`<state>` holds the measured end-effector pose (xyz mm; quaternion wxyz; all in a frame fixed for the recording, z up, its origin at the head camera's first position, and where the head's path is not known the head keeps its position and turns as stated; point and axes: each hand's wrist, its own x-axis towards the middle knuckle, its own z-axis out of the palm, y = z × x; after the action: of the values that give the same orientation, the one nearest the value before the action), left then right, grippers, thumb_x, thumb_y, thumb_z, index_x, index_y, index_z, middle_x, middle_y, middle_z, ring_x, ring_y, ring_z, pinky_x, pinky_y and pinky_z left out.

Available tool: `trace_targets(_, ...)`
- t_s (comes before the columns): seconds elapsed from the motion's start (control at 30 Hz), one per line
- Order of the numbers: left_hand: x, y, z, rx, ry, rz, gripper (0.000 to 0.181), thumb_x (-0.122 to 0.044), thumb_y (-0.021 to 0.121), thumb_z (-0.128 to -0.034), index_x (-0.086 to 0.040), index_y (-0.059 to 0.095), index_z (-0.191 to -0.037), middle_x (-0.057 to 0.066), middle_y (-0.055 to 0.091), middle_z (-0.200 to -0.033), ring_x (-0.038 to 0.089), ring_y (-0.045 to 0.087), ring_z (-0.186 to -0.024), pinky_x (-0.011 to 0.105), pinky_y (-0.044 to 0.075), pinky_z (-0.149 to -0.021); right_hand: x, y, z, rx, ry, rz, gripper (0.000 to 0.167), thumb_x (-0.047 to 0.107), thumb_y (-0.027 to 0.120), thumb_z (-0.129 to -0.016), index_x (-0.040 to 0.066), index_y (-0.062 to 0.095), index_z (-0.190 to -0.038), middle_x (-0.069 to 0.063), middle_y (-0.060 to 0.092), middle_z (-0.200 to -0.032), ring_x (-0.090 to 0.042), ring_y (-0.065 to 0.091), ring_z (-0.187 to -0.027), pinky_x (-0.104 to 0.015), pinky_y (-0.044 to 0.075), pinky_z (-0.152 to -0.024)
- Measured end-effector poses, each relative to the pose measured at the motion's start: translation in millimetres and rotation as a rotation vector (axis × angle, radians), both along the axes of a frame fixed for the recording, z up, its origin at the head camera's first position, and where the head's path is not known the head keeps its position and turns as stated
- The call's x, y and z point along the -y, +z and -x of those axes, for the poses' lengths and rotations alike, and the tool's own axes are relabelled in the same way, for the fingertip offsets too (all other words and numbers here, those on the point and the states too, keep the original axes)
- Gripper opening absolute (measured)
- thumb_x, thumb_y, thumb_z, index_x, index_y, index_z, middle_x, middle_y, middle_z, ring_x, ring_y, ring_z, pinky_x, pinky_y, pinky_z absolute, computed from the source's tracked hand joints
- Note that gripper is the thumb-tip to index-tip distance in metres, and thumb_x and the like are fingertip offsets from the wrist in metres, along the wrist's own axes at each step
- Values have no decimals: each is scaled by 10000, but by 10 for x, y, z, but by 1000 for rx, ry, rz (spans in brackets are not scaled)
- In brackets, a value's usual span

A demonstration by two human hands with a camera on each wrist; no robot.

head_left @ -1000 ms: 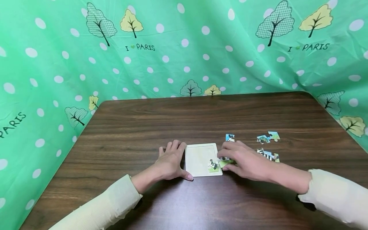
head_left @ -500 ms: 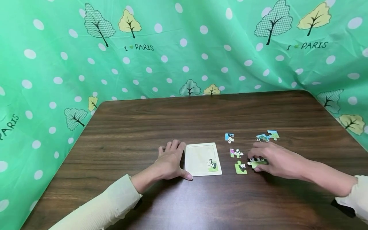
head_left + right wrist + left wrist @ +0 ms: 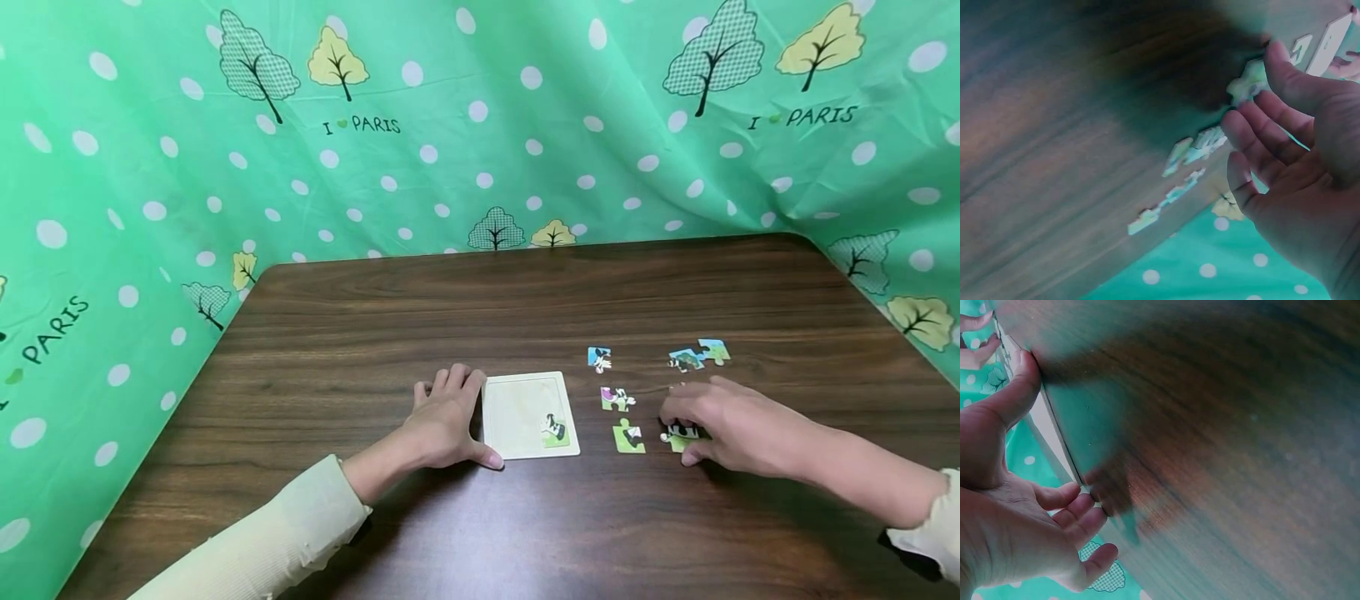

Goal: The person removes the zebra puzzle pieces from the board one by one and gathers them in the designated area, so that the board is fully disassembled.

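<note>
My left hand (image 3: 442, 423) holds the left side of a pale square puzzle tray (image 3: 516, 417), thumb at the near corner and fingers at the far one. One green, black and white jigsaw piece (image 3: 556, 432) lies inside the tray's near right corner. To the right, my right hand (image 3: 742, 427) pinches a green jigsaw piece with black and white (image 3: 678, 439) low over the table; thumb and fingers also show around this green piece (image 3: 1249, 81) in the right wrist view. The right hand hides the zebra-striped pieces (image 3: 1207, 144) from the head view.
Loose pieces lie between tray and right hand: a blue one (image 3: 599, 359), a pink and green one (image 3: 617, 399) and a green one (image 3: 628, 437). Two joined-looking pieces (image 3: 697, 357) sit farther back. A green polka-dot curtain (image 3: 480, 150) hangs behind the brown table (image 3: 420, 308).
My right hand moved from the tray's right edge to the right, leaving a green piece beside the tray, and reached another green piece, then shifted slightly right with it. The left hand stayed put.
</note>
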<state>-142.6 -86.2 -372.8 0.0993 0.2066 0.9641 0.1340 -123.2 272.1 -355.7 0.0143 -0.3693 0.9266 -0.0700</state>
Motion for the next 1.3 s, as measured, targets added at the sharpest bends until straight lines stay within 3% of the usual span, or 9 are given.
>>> trace_targets(0.1, 3, 15, -3, 5, 2, 2, 978, -567, 867, -521, -136, 437, -1286, 42, 419, -1259, 256, 381, -1138, 498, 284, -921, 82, 31, -2, -58, 20, 40, 306, 335, 826, -704, 245, 671, -952, 119, 617, -953, -108, 595, -883, -416, 464, -775)
trace_targets(0.2, 4, 34, -4, 9, 2, 3, 968, -567, 867, -522, -139, 437, -1278, 41, 420, -1249, 254, 380, -1133, 498, 282, -923, 226, 54, 17, -113, 37, 107, 298, 283, 823, -731, 183, 691, -979, 43, 638, -974, -159, 607, -910, -446, 482, -800)
trace_targets(0.33, 7, 43, -4, 14, 1, 4, 957, -567, 865, -524, -141, 439, -1266, 41, 421, -1244, 254, 382, -1128, 498, 283, -922, 493, 45, 46, -141, 46, 154, 340, 226, 807, -762, 106, 691, -1058, -10, 629, -1029, -201, 586, -980, -485, 464, -862)
trace_targets(0.4, 9, 42, -2, 12, 0, 4, 953, -567, 865, -527, -140, 439, -1265, 43, 422, -1245, 255, 384, -1128, 497, 285, -918, 649, 17, 64, -143, 71, 170, 359, 226, 802, -771, 96, 688, -1085, 21, 613, -1022, -156, 553, -977, -441, 451, -862)
trace_targets(0.67, 14, 29, 4, -4, -5, -11, 965, -563, 863, -538, -132, 436, -1288, 52, 424, -1246, 261, 387, -1130, 499, 286, -905, 1097, -117, 91, -138, 193, 57, 426, 321, 757, -806, 123, 636, -1163, 41, 527, -1002, -154, 453, -932, -362, 383, -788)
trace_targets(0.9, 10, 2, 2, -9, -3, 10, 980, -586, 855, -528, -139, 435, -1291, 45, 422, -1260, 255, 386, -1137, 491, 293, -901, 1143, -187, 49, -192, 218, 53, 268, 306, 761, -799, 167, 651, -999, 46, 505, -930, -155, 403, -865, -311, 302, -742)
trace_targets(1.07, 8, 13, -1, -4, 1, 13, 982, -582, 856, -532, -139, 432, -1299, 47, 415, -1281, 256, 381, -1150, 503, 285, -927, 1143, -177, 48, -136, 172, 104, 270, 279, 791, -770, 161, 654, -971, 50, 522, -938, -138, 402, -869, -313, 302, -744)
trace_targets(1.3, 1, 23, -5, 3, -2, 12, 971, -578, 856, -534, -147, 436, -1296, 45, 417, -1273, 255, 380, -1143, 505, 286, -928, 1186, -149, 77, 80, 62, 185, 342, 222, 826, -720, 145, 637, -994, 71, 524, -904, -109, 394, -870, -312, 266, -749)
